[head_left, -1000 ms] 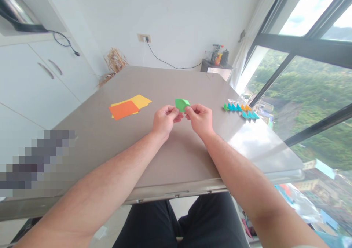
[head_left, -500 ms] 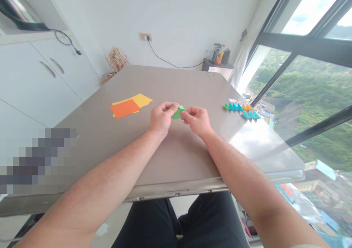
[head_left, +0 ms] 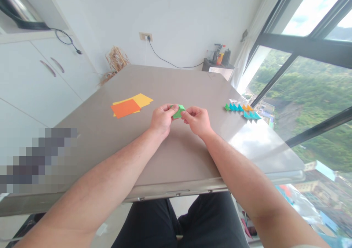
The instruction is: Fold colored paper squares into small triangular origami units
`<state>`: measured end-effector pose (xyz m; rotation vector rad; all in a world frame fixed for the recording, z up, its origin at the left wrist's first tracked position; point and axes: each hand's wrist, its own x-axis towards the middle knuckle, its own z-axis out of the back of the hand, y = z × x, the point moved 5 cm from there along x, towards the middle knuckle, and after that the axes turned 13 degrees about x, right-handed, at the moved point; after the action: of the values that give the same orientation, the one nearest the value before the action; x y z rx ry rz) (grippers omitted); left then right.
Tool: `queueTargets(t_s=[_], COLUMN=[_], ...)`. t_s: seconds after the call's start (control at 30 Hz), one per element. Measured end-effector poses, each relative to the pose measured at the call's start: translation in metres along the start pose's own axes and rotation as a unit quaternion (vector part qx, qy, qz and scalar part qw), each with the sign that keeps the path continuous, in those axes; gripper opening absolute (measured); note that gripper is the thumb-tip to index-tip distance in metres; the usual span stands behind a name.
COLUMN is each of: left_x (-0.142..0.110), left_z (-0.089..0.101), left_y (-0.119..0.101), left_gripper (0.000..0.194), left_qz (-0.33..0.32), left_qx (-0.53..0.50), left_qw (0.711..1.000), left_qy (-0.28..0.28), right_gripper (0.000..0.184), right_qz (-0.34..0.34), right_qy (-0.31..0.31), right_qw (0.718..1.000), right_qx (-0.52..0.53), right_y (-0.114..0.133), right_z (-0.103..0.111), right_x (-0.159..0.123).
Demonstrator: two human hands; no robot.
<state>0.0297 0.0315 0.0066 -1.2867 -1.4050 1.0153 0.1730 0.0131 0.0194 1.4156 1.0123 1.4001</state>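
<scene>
A small piece of folded green paper (head_left: pixel 179 111) is held between my two hands, over the middle of the table. My left hand (head_left: pixel 162 119) is closed on its left side, thumb on top. At its right edge my right hand (head_left: pixel 197 119) pinches it between thumb and fingers. Parts of the paper are hidden behind the fingers. To the left lie an orange sheet (head_left: pixel 125 109) and yellow sheets (head_left: pixel 143 99), overlapping. On the right stand folded paper boats in rows: a green one (head_left: pixel 227 107), several blue ones (head_left: pixel 251 115) and orange ones (head_left: pixel 247 108).
The grey-brown table (head_left: pixel 176 152) reaches from my lap towards the white wall. A large window (head_left: pixel 302 79) runs along its right side. Dried stalks (head_left: pixel 117 59) stand beyond the far left corner; a small cabinet (head_left: pixel 220 70) with bottles stands beyond the far right.
My left thumb and fingers have shifted slightly on the green paper, and more of its upper left edge shows. My right hand stays nearly where it was.
</scene>
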Motion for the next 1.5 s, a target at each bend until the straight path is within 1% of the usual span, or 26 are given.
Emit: queueTargets(t_s=[0.03,0.13,0.2,0.3,0.37,0.47,0.53,0.6,0.77,1.0,1.2,1.37,1.5], left_x=[0.0,-0.002,-0.003,-0.001,0.001,0.003,0.004,0.003,0.003,0.0,0.0,-0.001,-0.001], left_z=[-0.001,-0.006,-0.007,-0.004,0.0,0.004,0.005,0.006,0.006,0.004,0.004,0.002,0.002], left_y=[0.0,0.0,0.0,0.0,0.0,0.0,-0.001,-0.001,-0.003,-0.006,-0.007,-0.007,-0.006], left_gripper=[0.023,0.021,0.02,0.02,0.021,0.021,0.022,0.023,0.026,0.024,0.023,0.021,0.022], left_qz=[-0.006,-0.017,-0.022,-0.025,-0.024,-0.03,-0.038,-0.05,-0.081,-0.09,-0.096,-0.109,-0.106], left_qx=[0.0,0.006,0.011,0.016,0.02,0.046,0.076,0.104,0.139,0.154,0.171,0.186,0.177], left_qw=[1.0,0.999,0.997,0.998,0.999,0.998,0.996,0.993,0.987,0.984,0.981,0.976,0.978], left_qy=[0.006,0.051,0.068,0.046,0.022,-0.004,-0.013,-0.019,-0.008,0.008,0.0,0.004,0.0], right_gripper=[0.025,0.025,0.026,0.026,0.021,0.013,0.01,0.009,0.006,0.005,0.006,0.008,0.01], right_qz=[0.002,0.009,0.008,0.015,0.054,0.137,0.176,0.192,0.179,0.169,0.166,0.161,0.152], right_qy=[-0.005,-0.02,-0.011,0.001,-0.022,-0.06,-0.061,-0.056,-0.059,-0.045,-0.045,-0.047,-0.049], right_qw=[1.0,1.0,1.0,1.0,0.998,0.988,0.981,0.978,0.98,0.983,0.984,0.985,0.986], right_qx=[0.003,0.003,-0.003,-0.022,-0.036,-0.048,-0.056,-0.066,-0.066,-0.048,-0.038,-0.033,-0.036], right_y=[0.0,0.002,0.003,0.005,0.009,0.016,0.019,0.019,0.015,0.013,0.014,0.015,0.016], right_z=[0.001,0.003,0.002,0.0,0.001,0.004,0.004,0.004,0.004,0.003,0.003,0.002,0.002], right_x=[0.0,-0.001,-0.002,-0.004,-0.005,-0.008,-0.01,-0.009,-0.007,-0.007,-0.007,-0.008,-0.008])
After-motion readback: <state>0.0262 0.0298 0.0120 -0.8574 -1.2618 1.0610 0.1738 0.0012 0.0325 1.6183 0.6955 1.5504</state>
